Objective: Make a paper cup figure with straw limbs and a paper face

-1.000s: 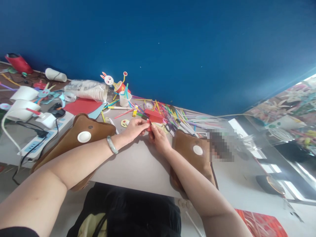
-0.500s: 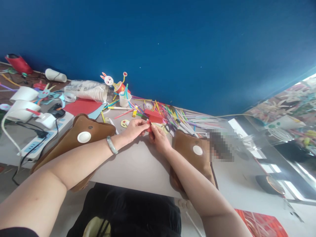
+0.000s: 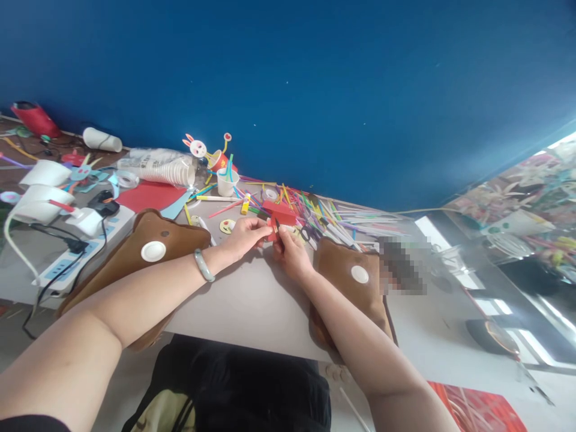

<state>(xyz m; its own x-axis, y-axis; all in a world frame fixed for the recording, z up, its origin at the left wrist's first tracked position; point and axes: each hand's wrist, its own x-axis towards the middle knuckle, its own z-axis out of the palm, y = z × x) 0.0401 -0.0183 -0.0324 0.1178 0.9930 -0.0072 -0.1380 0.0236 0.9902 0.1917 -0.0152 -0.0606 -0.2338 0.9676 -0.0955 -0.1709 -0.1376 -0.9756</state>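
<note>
My left hand (image 3: 247, 235), a pale bangle on its wrist, pinches a small red paper piece (image 3: 272, 234) between thumb and fingertips. My right hand (image 3: 291, 247) is closed close beside it, its fingertips at the paper's right edge. A thin dark tool (image 3: 277, 224) shows at the right thumb against the red paper; its kind is too small to make out. Just beyond the hands lies a larger red paper strip (image 3: 281, 211). Dark scissors-like loops (image 3: 306, 234) show right of it. A round yellow face sticker (image 3: 227, 226) lies left of the fingers.
Brown padded cushions (image 3: 355, 294) lie under both forearms. Many coloured straws (image 3: 324, 213) spread along the blue wall. A white paper cup (image 3: 227, 183), a glue stick (image 3: 245, 204), red paper sheet (image 3: 153, 200), stacked cups (image 3: 166, 173) and a power strip (image 3: 67, 258) stand or lie leftward.
The red paper piece between my fingers has turned and shows more of its surface, with the thin dark tool now visible across it. Both hands stay almost in place.
</note>
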